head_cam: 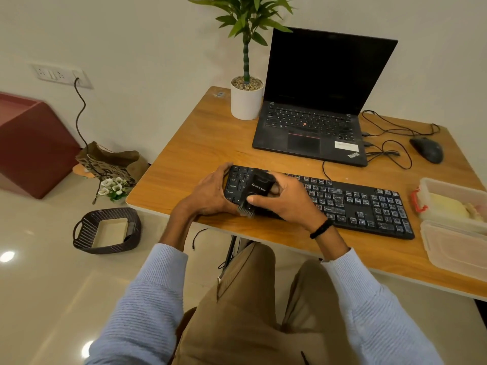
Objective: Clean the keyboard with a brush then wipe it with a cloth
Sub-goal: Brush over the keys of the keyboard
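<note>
Working with both hands at the left end of the keyboard (369,206) now, close together, not quite touching. Clamping that end with the left hand (210,192), fingers curled round the far left corner, palm against the short side. Gripping a black brush (259,189) in the right hand (288,204), curled over its top, thumb stretched along the near side. Pressing the bristles down at the keyboard's near edge, over the lowest row of keys, just beside the left hand. Wearing a black band (320,229) on the right wrist and pale blue sleeves (147,299) on both forearms.

Keeping the keyboard flat along the near edge of the desk (200,143), slanted a little, with pale dusty smears across the keys to the right of the brush.

Behind it, toward the far edge: an open black laptop (311,138) with a dark screen. Just to its left, by the far left corner, a white pot (245,104) with a green plant. Off to the right of the laptop, a black mouse (428,150) among loops of thin cable. At the right edge, two clear plastic tubs (453,248), with a pale yellow thing (445,208) in the farther one. Cloth or not, cannot tell.

Down on the floor left of the desk: a dark woven basket (84,233), a brown paper bag (116,159), small white flowers (113,187).
</note>
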Motion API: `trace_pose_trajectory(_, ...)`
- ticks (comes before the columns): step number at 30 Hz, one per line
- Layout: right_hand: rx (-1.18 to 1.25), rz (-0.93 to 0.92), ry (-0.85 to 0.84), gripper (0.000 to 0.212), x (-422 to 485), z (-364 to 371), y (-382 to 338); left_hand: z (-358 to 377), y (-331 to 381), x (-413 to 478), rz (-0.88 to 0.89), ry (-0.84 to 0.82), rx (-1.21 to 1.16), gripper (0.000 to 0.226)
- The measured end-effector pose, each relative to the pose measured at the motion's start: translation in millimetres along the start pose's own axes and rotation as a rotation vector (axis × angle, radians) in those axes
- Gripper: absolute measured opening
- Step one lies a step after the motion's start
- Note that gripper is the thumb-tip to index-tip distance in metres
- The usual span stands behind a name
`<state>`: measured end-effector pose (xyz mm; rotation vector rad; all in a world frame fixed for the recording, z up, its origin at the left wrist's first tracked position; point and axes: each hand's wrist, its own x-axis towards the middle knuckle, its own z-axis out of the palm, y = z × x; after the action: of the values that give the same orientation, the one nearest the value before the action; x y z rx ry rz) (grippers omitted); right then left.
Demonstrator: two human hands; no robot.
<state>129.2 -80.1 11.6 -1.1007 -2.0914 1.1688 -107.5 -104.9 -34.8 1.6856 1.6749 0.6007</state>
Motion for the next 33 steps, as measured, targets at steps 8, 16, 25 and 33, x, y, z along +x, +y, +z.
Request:
trace_pose_trajectory(8,-0.105,-0.038,0.232,0.04,14,-3,-4,1,-3,1,-0.039,0.004,-0.009,0.145)
trace_pose_trajectory(16,-0.18,0.066,0.328,0.047,35,-13,-1,1,-4,2,-0.041,0.008,-0.009,0.148)
trace_pose_trajectory(25,-0.168,0.046,0.135,0.047,50,-3,-14,1,-3,1,-0.026,0.022,-0.009,0.144)
trace_pose_trajectory(33,-0.205,0.034,0.08,0.047,54,-1,-15,1,0,-1,-0.015,0.022,-0.002,0.141)
